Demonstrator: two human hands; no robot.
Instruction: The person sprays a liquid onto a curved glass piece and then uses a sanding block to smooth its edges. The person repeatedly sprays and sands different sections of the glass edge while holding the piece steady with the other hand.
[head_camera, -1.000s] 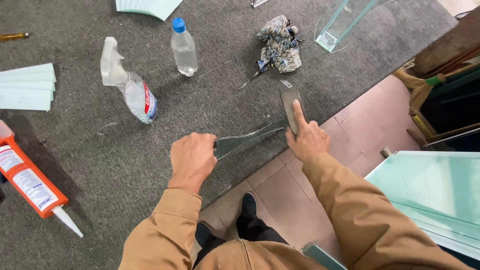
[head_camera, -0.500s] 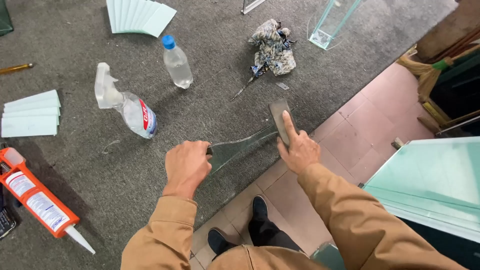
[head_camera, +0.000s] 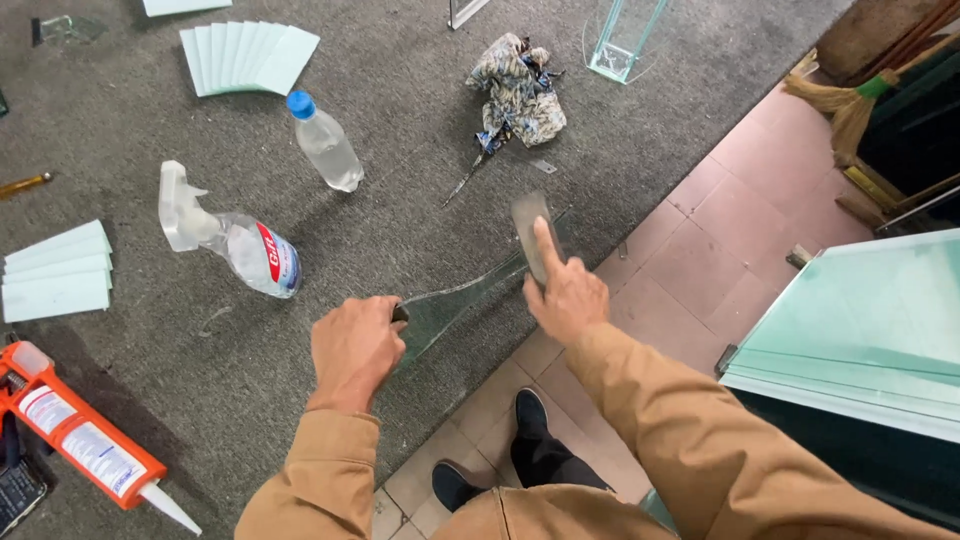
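My left hand (head_camera: 352, 345) grips the near end of a narrow curved glass piece (head_camera: 455, 300) held on edge above the grey carpet. My right hand (head_camera: 565, 292) holds a flat grey sanding block (head_camera: 530, 230), index finger stretched along it, pressed against the far end of the glass. Both sleeves are tan.
On the carpet (head_camera: 400, 130) lie a spray bottle (head_camera: 240, 250), a water bottle (head_camera: 325, 145), fanned glass strips (head_camera: 250, 58), stacked strips (head_camera: 55, 272), an orange sealant tube (head_camera: 80, 440), a crumpled rag (head_camera: 515, 90) and a glass box (head_camera: 625, 35). Large glass sheets (head_camera: 860, 320) lie right; a broom (head_camera: 840, 100) far right.
My view has shifted, so everything on the carpet sits lower and further right in the frame. My right hand and the block have slid slightly along the glass.
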